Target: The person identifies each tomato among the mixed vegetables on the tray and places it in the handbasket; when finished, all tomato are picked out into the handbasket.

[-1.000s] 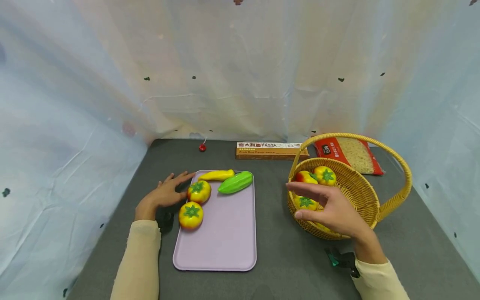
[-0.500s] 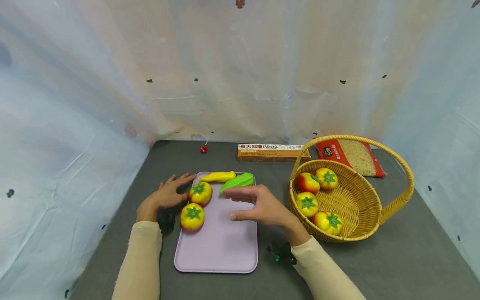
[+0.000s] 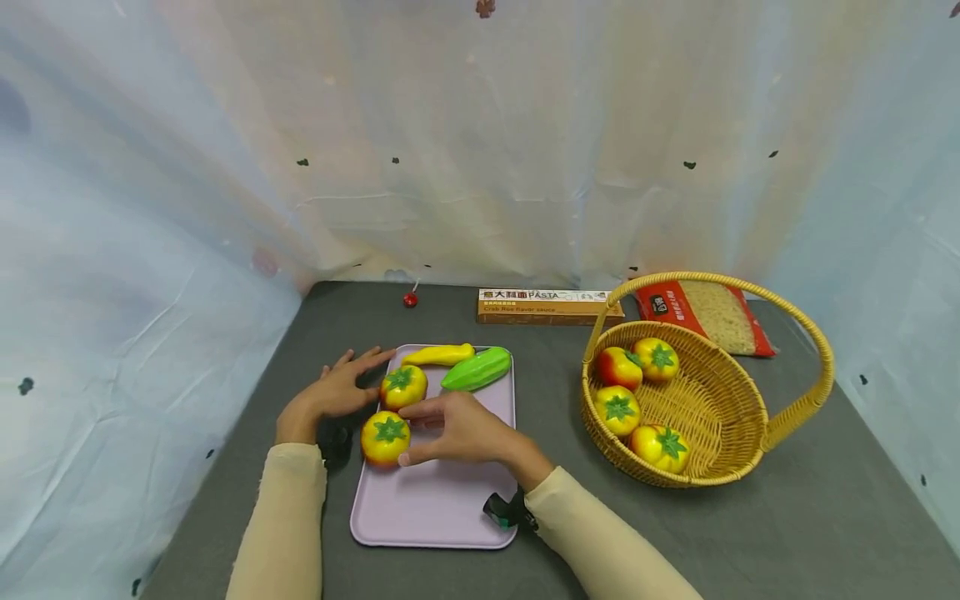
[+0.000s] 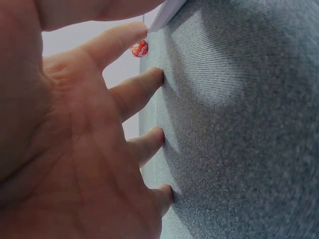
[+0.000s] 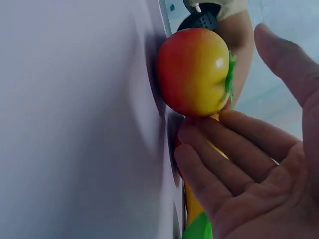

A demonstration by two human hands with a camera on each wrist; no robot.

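Student: At the far left, how is the left hand (image 3: 333, 396) placed?

Instructor: Its fingers are spread, their tips resting on the tabletop (image 3: 551, 392) beside the left edge of the lilac tray (image 3: 438, 512).

Student: And the next item to the right?

Instructor: The near tomato (image 3: 386, 446) sits upright at the tray's left rim, with the far tomato (image 3: 403, 390) just behind it. The glossy, even skin suggests a plastic model: probably light, stiff and hard to bruise, yet slippery and inclined to roll.

Student: Where should it be held?

Instructor: Across its widest girth, thumb opposing fingers. The green calyx (image 3: 390, 429) looks thin and would likely make a poor handle.

Student: How does the right hand (image 3: 465, 429) stand?

Instructor: Just right of the near tomato, thumb parted from nearly straight fingers; whether the fingertips touch the skin cannot be told. The narrow gap between the two tomatoes would leave the fingers little room.

Student: Farther right?

Instructor: The green gourd (image 3: 477, 369) lies toward the tray's back corner. Well apart, the wicker basket (image 3: 712, 421) holds four similar tomatoes (image 3: 618, 409), presumably gripped the same way.
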